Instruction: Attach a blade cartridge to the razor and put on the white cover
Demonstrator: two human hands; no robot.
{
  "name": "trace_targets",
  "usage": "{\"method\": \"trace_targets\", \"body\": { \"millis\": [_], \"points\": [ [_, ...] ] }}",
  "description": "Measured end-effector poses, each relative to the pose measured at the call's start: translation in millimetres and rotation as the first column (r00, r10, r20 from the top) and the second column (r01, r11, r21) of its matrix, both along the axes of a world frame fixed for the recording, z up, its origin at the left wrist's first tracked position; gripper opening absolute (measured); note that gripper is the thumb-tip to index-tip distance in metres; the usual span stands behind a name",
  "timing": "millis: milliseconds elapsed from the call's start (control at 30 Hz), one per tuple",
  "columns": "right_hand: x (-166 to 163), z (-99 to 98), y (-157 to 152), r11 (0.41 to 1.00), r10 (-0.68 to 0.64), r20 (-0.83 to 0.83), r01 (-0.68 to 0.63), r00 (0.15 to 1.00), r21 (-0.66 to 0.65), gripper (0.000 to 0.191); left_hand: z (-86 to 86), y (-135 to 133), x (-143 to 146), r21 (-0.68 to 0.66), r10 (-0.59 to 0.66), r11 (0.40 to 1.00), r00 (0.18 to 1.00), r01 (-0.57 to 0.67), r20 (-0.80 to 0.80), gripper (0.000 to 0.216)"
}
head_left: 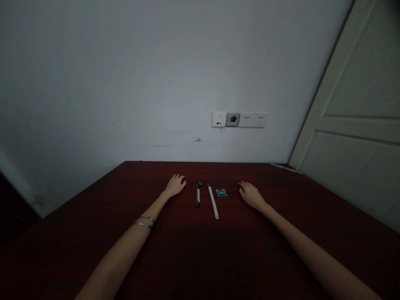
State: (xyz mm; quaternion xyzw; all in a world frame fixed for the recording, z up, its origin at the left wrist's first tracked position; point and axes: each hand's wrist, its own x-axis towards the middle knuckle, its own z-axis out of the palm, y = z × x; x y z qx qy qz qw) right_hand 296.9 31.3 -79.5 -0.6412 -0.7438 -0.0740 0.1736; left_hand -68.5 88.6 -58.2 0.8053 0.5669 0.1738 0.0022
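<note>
Beneath my long, slim, white plastic-looking stick (213,202), dark green at its far tip, the broad, wood-like tabletop (193,254) is dark red-brown; left of the stick, I see a slender razor (198,197), pale grey and black with a green-black head; right of it, a small, flat, clear case (221,193) shows teal bars; to its left, nearer me, my thin metal bracelets (143,224) are silver; beyond it, the flat blue-grey wall (168,83) carries dark smudges.
</note>
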Motion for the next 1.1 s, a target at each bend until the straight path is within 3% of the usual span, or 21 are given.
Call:
{"method": "trace_targets", "body": {
  "millis": [200, 400, 533, 700, 1100],
  "points": [
    [0.8, -0.3, 0.8, 1.000, -0.007, 0.000, 0.007, 1.000, -0.011, 0.045, 9.3, -6.5, 3.6, -0.005, 0.061, 0.998, 0.997, -0.061, 0.047, 0.034],
    [1.9, -2.8, 1.3, 1.000, -0.012, -0.017, 0.012, 1.000, -0.022, 0.046, 42.0, -5.8, 13.4, -0.078, 0.190, 0.980, 0.975, -0.181, 0.117, 0.026],
    [2.8, -4.0, 1.6, 1.000, -0.012, -0.021, 0.012, 1.000, -0.026, 0.046, 56.4, -15.5, 29.1, -0.220, 0.129, 0.970, 0.985, -0.101, 0.117, 0.017],
    [2.6, -3.4, 1.3, 0.999, -0.013, -0.023, 0.012, 1.000, -0.030, 0.045, 55.2, -42.0, 55.7, -0.362, 0.063, 0.932, 0.996, -0.037, 0.060, 0.029],
    [1.3, -1.1, 0.1, 1.000, -0.005, -0.036, 0.004, 0.999, -0.006, 0.045, 40.6, -64.6, 76.3, -0.267, 0.102, 0.956, 0.990, -0.124, -0.096, 0.036]
  ]
}}
